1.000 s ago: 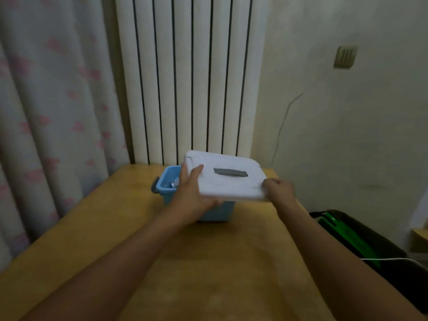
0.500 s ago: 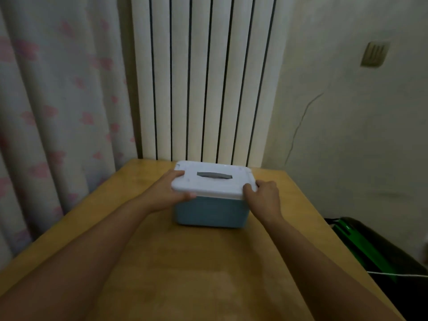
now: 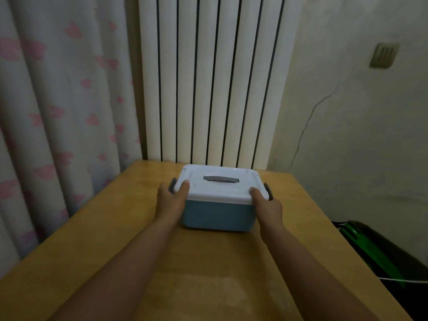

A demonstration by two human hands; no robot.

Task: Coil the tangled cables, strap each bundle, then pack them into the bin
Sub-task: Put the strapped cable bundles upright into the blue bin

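- The white lid [image 3: 221,186], held tilted above the blue bin [image 3: 217,213] a second ago, now sits flat on it.
- The bin stands on the counter [image 3: 208,274], before the radiator [image 3: 213,77].
- Left hand [image 3: 172,200] and right hand [image 3: 266,205] grip the bin's side latches; packing looks finished.

Both hands [image 3: 172,200] [image 3: 266,206] at lidded blue bin [image 3: 217,214] (thumbs on top)

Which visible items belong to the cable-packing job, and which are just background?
Job: blue plastic bin; white plastic lid with grey handle; grey side latches; left hand; right hand.

Background: wooden table; white radiator; pink-patterned curtain; black-and-green bag.
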